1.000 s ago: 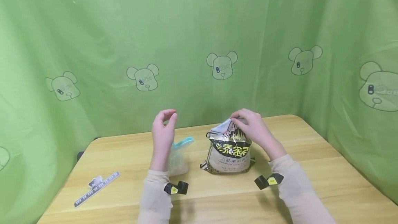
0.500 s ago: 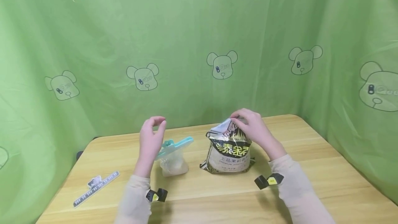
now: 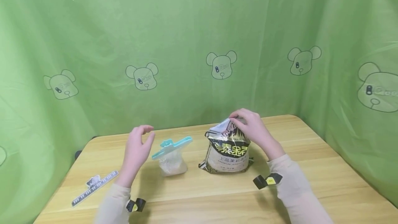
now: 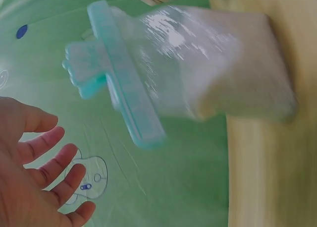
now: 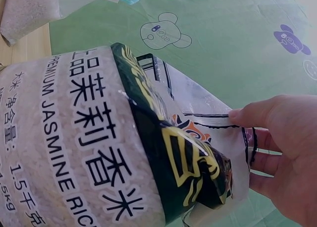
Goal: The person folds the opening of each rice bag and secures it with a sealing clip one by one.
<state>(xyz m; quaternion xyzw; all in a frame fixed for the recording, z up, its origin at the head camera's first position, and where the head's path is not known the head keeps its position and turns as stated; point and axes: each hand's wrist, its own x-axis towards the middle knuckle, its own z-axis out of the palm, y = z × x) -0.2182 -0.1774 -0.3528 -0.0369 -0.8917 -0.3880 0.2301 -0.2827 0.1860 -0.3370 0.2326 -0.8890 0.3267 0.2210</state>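
My right hand (image 3: pixel 250 127) pinches the top edge of a printed bag of jasmine rice (image 3: pixel 228 163), thumb on one side and fingers on the other. The bag stands upright on the table, its top folded over. In the right wrist view the rice bag (image 5: pixel 94 138) shows its grains and lettering, with the right hand (image 5: pixel 282 152) at its rim. My left hand (image 3: pixel 138 149) holds nothing and hovers left of a small clear bag (image 3: pixel 174 163). A turquoise sealing clip (image 3: pixel 172 148) closes that bag's top. In the left wrist view the left hand (image 4: pixel 39 167) has relaxed, spread fingers, apart from the clip (image 4: pixel 124 78).
A long sealing clip with a piano-key pattern (image 3: pixel 94 187) lies at the left of the wooden table (image 3: pixel 199 206). A green curtain with bear-head prints (image 3: pixel 186 27) hangs behind and on both sides.
My left hand has moved left and down, away from the clear bag, which now shows fully with its turquoise clip. The right hand keeps its pinch on the rice bag.
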